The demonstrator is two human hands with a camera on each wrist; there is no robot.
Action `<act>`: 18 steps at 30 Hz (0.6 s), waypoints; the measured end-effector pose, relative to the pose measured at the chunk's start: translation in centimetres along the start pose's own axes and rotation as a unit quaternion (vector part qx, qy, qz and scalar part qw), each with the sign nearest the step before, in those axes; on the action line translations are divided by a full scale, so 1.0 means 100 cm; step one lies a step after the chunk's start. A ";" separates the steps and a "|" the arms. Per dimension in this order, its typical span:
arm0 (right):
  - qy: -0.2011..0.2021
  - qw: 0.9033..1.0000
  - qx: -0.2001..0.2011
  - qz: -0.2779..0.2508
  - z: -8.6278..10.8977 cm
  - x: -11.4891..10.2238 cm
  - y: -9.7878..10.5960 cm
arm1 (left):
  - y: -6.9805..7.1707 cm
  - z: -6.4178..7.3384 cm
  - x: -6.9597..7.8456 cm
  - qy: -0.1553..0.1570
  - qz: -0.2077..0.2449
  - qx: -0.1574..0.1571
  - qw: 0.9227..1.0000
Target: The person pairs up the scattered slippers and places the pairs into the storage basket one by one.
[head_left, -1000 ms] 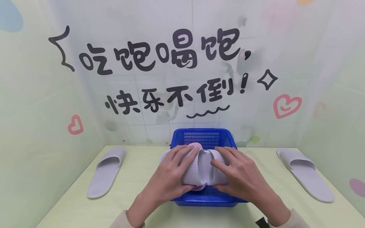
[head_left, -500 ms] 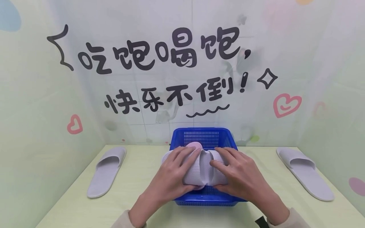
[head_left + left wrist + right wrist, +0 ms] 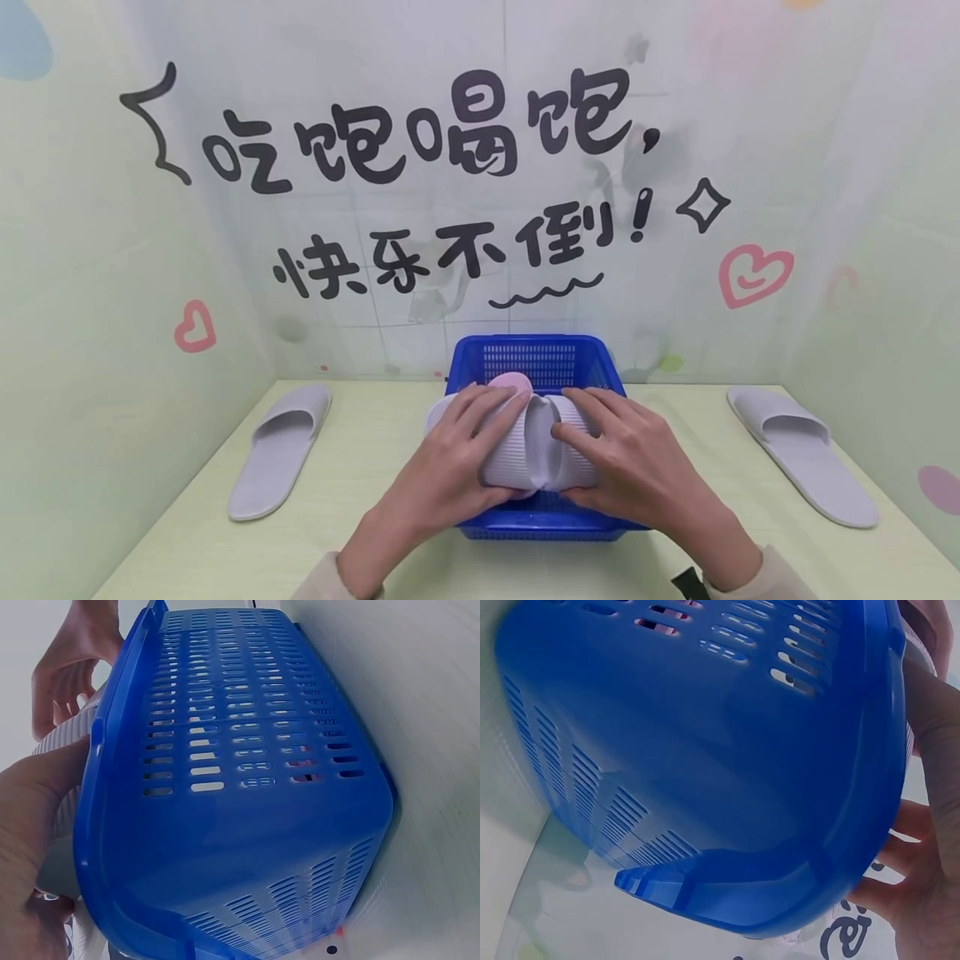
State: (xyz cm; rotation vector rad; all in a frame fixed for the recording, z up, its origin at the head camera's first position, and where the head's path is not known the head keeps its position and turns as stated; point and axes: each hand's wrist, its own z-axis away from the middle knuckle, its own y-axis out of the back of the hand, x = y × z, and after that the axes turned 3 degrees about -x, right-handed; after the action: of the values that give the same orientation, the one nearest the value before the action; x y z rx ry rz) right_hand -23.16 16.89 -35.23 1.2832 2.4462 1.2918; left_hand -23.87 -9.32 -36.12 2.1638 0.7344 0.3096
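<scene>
A pair of white ribbed slippers lies crosswise at the top of the blue basket [image 3: 547, 522], the two straps facing each other. My left hand [image 3: 442, 454] grips the left white slipper [image 3: 508, 458], fingers over the strap and thumb at its near side. On the other side, my right hand [image 3: 641, 458] holds the right white slipper [image 3: 577, 465] the same way. A textured insole shows between the straps. Beneath them a pink slipper [image 3: 512, 381] pokes out, mostly hidden. In the left wrist view, the ribbed strap [image 3: 66, 735] rises above the basket's rim.
A grey slipper [image 3: 281, 454] lies at the left of the pale table [image 3: 375, 533], another grey slipper [image 3: 806, 458] at the right. A printed backdrop [image 3: 420, 50] stands behind the basket. Something black [image 3: 687, 585] shows by my right sleeve.
The white slippers have shifted very slightly to the right under my left hand. Both hands keep their hold, and the basket and grey slippers stay where they were.
</scene>
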 end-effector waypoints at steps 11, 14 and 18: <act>0.004 1.000 0.016 0.003 0.000 0.000 0.000 | 0.000 0.000 0.004 0.002 -0.011 0.014 1.000; 0.000 1.000 0.011 0.018 0.000 -0.002 -0.002 | -0.002 0.000 0.007 0.003 -0.029 0.016 0.999; -0.006 1.000 0.006 0.023 0.000 -0.004 -0.002 | -0.002 0.000 0.008 0.004 -0.032 0.012 0.999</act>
State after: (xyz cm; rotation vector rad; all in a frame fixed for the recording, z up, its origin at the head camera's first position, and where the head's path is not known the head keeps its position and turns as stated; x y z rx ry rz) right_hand -23.09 16.52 -35.49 1.3526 2.4355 1.2773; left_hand -23.34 -8.69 -36.30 2.1582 0.8134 0.2770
